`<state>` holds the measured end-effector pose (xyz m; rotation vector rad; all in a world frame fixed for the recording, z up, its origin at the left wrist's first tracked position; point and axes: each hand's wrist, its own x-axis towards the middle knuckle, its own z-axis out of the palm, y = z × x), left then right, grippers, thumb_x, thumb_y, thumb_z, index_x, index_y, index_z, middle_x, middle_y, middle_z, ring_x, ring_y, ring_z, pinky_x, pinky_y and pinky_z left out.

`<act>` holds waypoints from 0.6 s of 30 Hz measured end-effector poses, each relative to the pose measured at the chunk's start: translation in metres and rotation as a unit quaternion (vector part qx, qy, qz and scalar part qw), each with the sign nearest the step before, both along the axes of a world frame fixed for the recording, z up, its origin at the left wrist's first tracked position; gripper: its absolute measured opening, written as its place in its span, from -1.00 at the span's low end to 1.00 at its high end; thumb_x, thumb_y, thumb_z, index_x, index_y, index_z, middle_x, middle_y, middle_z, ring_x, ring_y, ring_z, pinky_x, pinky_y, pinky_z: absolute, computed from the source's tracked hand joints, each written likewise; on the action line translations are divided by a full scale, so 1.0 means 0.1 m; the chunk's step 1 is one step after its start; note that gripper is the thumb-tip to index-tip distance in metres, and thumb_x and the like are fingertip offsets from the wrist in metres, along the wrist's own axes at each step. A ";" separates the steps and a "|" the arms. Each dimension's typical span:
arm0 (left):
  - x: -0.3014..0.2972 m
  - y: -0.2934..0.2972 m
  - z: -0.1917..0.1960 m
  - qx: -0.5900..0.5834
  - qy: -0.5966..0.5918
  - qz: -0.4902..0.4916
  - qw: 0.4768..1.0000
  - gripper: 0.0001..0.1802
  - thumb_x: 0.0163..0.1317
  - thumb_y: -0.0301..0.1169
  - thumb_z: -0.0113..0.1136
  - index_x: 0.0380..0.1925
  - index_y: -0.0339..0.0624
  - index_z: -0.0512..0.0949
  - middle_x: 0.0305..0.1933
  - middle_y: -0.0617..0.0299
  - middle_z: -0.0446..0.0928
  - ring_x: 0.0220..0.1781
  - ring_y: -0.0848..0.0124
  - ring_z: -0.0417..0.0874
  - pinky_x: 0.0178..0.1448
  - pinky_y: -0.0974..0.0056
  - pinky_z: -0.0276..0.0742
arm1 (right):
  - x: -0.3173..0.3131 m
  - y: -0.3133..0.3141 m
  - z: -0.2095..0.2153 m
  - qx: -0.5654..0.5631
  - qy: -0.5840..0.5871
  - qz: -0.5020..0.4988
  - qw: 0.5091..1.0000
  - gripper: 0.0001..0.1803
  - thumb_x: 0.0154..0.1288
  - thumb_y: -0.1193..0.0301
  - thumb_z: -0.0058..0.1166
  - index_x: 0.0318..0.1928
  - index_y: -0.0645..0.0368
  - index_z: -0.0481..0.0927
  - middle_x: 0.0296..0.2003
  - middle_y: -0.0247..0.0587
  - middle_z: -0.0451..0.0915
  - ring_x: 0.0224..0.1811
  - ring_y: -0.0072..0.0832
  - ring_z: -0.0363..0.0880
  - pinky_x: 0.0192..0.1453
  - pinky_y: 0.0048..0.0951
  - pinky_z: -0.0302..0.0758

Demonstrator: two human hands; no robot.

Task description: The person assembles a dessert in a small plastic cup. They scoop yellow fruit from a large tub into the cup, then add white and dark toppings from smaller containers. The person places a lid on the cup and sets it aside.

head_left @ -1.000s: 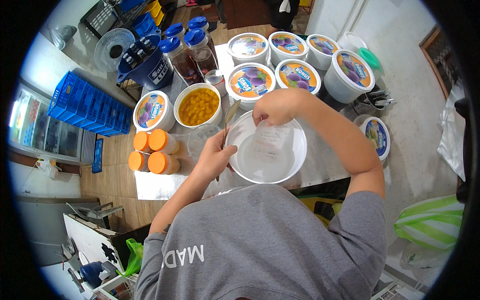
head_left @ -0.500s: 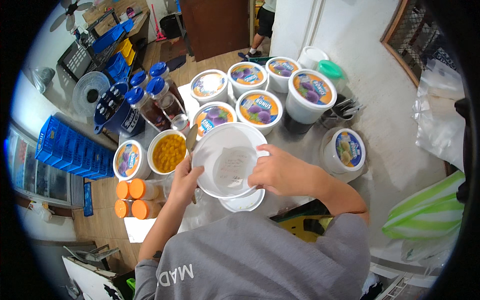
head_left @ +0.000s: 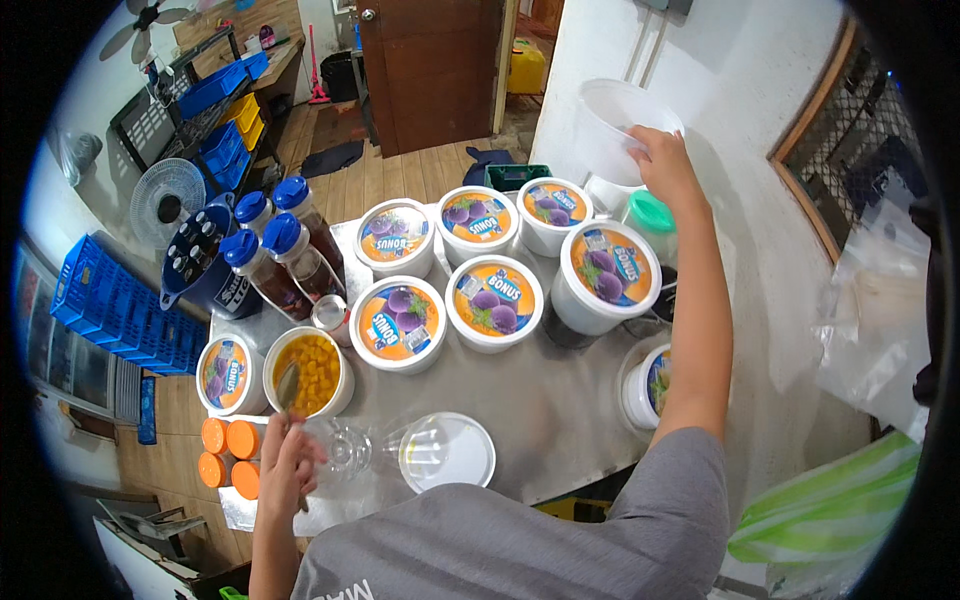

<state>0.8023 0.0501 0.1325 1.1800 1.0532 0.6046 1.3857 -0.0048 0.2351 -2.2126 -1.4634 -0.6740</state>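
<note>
My right hand (head_left: 658, 165) reaches to the far right and grips the rim of an empty white plastic tub (head_left: 600, 110) near the wall. Lower left, my left hand (head_left: 285, 468) is closed on a metal spoon (head_left: 290, 385). The spoon's bowl lies over an open white tub of yellow-orange cubes (head_left: 312, 372); whether it touches them I cannot tell. To the right of that hand is clear footed glassware (head_left: 348, 450), partly see-through and hard to make out. Beside it a round white lid (head_left: 462, 455) with a few yellow smears lies on the metal table (head_left: 560, 420).
Several lidded ice cream tubs (head_left: 398, 325) fill the table's middle and back. Blue-capped pitchers (head_left: 283, 235) of dark liquid stand back left. Orange-capped jars (head_left: 242, 440) sit front left. A green-lidded container (head_left: 650, 212) stands by the right wall. Blue crates (head_left: 130, 310) are stacked beyond the table.
My right hand has carried the empty tub from the middle to the far right. My left hand has let go of the tub and moved left and down with the spoon, uncovering the glassware.
</note>
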 end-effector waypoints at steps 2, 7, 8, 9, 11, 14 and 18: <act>-0.15 -0.01 -0.04 -0.026 0.036 0.072 0.996 -0.82 0.48 -0.27 -0.13 -0.05 -0.08 0.35 -0.53 0.29 0.46 -0.76 0.73 0.06 -0.72 0.56 0.00 | 0.52 0.17 -0.28 0.009 -0.012 -0.057 0.998 -0.76 0.24 0.44 0.13 -0.06 0.05 0.67 -0.16 -0.09 0.69 0.02 -0.07 0.58 0.35 0.20 0.21; -0.42 0.14 -0.25 -0.025 0.017 0.144 0.989 -0.80 0.45 -0.34 -0.14 -0.01 -0.08 0.36 -0.56 0.32 0.44 -0.78 0.71 0.07 -0.75 0.55 0.02 | 1.32 0.39 -0.84 -0.004 0.034 -0.170 0.985 -0.71 0.21 0.41 0.17 -0.03 0.06 0.68 -0.11 -0.01 0.67 0.01 -0.04 0.60 0.30 0.01 0.32; -0.43 0.17 -0.26 -0.018 0.013 0.151 0.988 -0.80 0.45 -0.35 -0.15 0.00 -0.08 0.36 -0.56 0.32 0.44 -0.79 0.70 0.07 -0.76 0.54 0.02 | 1.47 0.44 -0.98 0.004 0.045 -0.169 0.985 -0.71 0.21 0.39 0.18 -0.03 0.04 0.68 -0.12 -0.04 0.68 0.00 -0.05 0.60 0.28 -0.01 0.36; -0.40 0.20 -0.25 -0.028 0.017 0.161 0.986 -0.78 0.44 -0.36 -0.15 0.01 -0.12 0.38 -0.56 0.33 0.44 -0.79 0.69 0.09 -0.77 0.54 0.04 | 1.63 0.49 -1.12 0.011 0.057 -0.167 0.984 -0.71 0.21 0.37 0.19 -0.04 0.02 0.68 -0.13 -0.07 0.69 -0.01 -0.05 0.60 0.25 -0.03 0.39; -0.38 0.23 -0.26 -0.025 0.024 0.163 0.986 -0.76 0.44 -0.37 -0.15 0.03 -0.15 0.39 -0.56 0.34 0.43 -0.79 0.68 0.11 -0.78 0.54 0.05 | 1.78 0.59 -1.26 0.002 0.069 -0.172 0.983 -0.71 0.20 0.35 0.21 -0.03 0.02 0.68 -0.13 -0.08 0.69 -0.02 -0.06 0.61 0.20 -0.09 0.44; -0.36 0.27 -0.30 -0.023 0.072 0.185 0.980 -0.73 0.44 -0.37 -0.13 0.05 -0.20 0.40 -0.56 0.36 0.41 -0.77 0.67 0.18 -0.77 0.53 0.09 | 2.09 0.71 -1.57 -0.006 0.057 -0.174 0.983 -0.67 0.20 0.35 0.22 0.01 0.06 0.67 -0.09 -0.05 0.68 0.00 -0.08 0.62 0.14 -0.15 0.49; -0.25 0.45 -0.33 -0.032 0.068 0.090 0.993 -0.72 0.45 -0.36 -0.10 0.06 -0.25 0.39 -0.52 0.37 0.35 -0.66 0.68 0.25 -0.67 0.51 0.30 | 2.74 0.38 -1.87 -0.004 0.053 -0.173 0.984 -0.58 0.24 0.37 0.18 0.13 0.12 0.60 0.04 -0.01 0.63 0.10 -0.08 0.59 0.20 -0.20 0.48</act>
